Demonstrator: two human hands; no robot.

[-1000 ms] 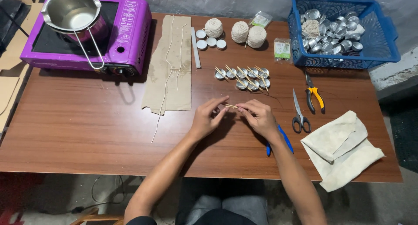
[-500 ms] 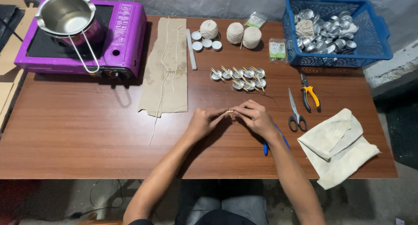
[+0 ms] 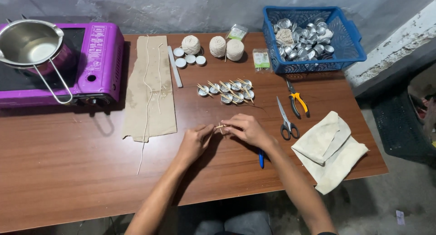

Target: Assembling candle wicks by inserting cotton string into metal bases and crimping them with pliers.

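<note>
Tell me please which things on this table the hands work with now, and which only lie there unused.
In use:
- left hand and right hand, pinching the small wooden sticks together
- small metal cups with sticks, lying just beyond the hands

Lying about:
- scissors
- pliers
- folded cloth
- purple stove with metal pot
- string balls
- blue basket of empty cups

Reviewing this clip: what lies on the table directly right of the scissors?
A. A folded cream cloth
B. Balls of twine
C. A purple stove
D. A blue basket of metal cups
A. The folded cream cloth lies just right of the scissors; the blue basket sits further back, and the purple stove stands at the far left.
</note>
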